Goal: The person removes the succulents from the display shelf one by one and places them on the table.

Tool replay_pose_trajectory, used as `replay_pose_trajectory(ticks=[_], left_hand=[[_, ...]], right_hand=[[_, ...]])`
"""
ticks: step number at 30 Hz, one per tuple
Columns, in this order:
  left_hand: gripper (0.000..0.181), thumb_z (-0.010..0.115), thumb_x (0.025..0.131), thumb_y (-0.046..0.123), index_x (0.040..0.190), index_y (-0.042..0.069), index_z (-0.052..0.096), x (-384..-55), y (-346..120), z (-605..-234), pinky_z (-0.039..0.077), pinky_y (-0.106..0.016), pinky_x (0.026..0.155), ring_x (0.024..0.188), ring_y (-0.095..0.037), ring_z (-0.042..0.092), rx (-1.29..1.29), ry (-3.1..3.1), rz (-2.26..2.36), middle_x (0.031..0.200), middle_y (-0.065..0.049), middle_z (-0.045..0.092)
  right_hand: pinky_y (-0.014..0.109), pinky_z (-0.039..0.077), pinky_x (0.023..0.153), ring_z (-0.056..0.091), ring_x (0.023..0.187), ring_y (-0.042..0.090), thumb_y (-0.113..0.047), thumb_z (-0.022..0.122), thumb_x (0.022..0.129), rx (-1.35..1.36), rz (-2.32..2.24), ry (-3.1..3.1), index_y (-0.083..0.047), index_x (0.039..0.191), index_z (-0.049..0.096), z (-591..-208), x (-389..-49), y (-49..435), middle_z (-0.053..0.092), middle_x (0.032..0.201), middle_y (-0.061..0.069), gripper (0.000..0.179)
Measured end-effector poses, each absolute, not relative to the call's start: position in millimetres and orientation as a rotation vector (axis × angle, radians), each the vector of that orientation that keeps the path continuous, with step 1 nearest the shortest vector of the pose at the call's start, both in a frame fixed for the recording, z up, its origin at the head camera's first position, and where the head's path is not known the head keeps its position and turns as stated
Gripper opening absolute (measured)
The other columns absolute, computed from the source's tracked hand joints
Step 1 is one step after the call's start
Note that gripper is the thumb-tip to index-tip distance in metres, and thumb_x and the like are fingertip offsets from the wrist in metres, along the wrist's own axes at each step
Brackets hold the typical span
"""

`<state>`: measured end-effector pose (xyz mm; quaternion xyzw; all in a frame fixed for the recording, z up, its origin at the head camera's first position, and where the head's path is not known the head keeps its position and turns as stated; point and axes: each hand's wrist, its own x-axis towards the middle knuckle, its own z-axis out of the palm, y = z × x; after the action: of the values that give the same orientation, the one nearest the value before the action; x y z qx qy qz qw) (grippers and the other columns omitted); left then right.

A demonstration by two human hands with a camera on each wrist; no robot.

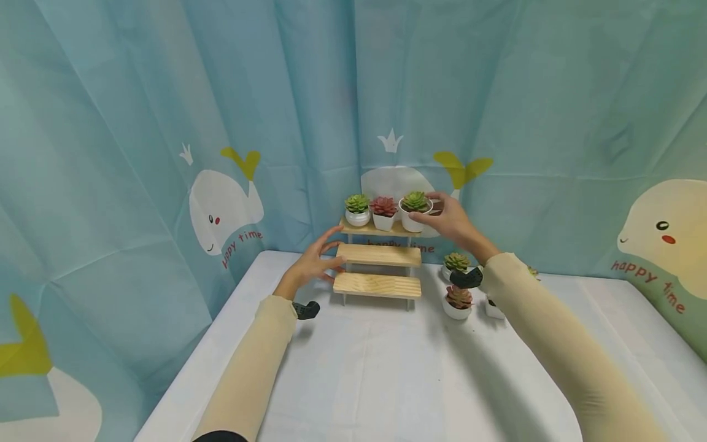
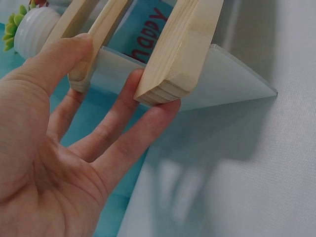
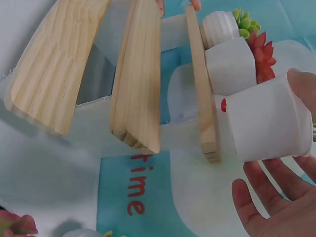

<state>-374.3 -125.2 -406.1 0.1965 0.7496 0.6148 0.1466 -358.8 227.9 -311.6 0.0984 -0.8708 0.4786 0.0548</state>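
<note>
A three-tier wooden display stand (image 1: 378, 254) stands on the table. My right hand (image 1: 450, 220) holds a white round pot with a green succulent (image 1: 415, 212) between thumb and fingers. Its base is close over the right end of the top board (image 3: 202, 94), with a narrow gap in the right wrist view. Beside it on that board sit a red succulent in a white angular pot (image 1: 383, 213) and a green succulent in a white round pot (image 1: 357, 210). My left hand (image 1: 315, 263) rests at the stand's left side, its extended fingers touching the board ends (image 2: 170, 91).
Right of the stand, several more potted succulents stand on the white-covered table (image 1: 353, 380): a reddish one (image 1: 457, 302), a green one (image 1: 456, 263) behind it, and a white pot (image 1: 494, 310) partly hidden by my right arm. A blue whale-print curtain (image 1: 309, 92) hangs close behind the stand.
</note>
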Motion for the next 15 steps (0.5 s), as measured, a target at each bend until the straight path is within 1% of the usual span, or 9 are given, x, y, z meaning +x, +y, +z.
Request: replay_pose_trajectory(ticks=[6, 11, 15], left_hand=[[0.081, 0.07, 0.1, 0.017, 0.162, 0.045, 0.026, -376, -126, -406, 0.061, -0.057, 0.076, 0.101, -0.042, 0.072, 0.578, 2.166, 1.759, 0.168, -0.014, 0.025], [0.081, 0.07, 0.101, 0.017, 0.162, 0.044, 0.025, -376, -126, -407, 0.06, -0.058, 0.076, 0.103, -0.043, 0.071, 0.588, 2.171, 1.757, 0.168, -0.014, 0.024], [0.081, 0.07, 0.101, 0.017, 0.162, 0.045, 0.025, -375, -125, -407, 0.06, -0.057, 0.076, 0.101, -0.042, 0.072, 0.583, 2.178, 1.754, 0.168, -0.014, 0.025]], right_hand=[[0.051, 0.051, 0.097, 0.057, 0.124, 0.034, -0.046, 0.078, 0.091, 0.329, 1.437, -2.647, -0.006, 0.156, 0.037, -304, -352, 231, 0.059, 0.131, 0.02, 0.086], [0.05, 0.052, 0.095, 0.058, 0.122, 0.034, -0.047, 0.078, 0.091, 0.349, 1.409, -2.667, -0.006, 0.156, 0.038, -299, -343, 234, 0.058, 0.13, 0.018, 0.086], [0.048, 0.052, 0.093, 0.059, 0.119, 0.032, -0.046, 0.078, 0.091, 0.359, 1.398, -2.67, -0.007, 0.156, 0.039, -297, -336, 238, 0.057, 0.129, 0.017, 0.085]])
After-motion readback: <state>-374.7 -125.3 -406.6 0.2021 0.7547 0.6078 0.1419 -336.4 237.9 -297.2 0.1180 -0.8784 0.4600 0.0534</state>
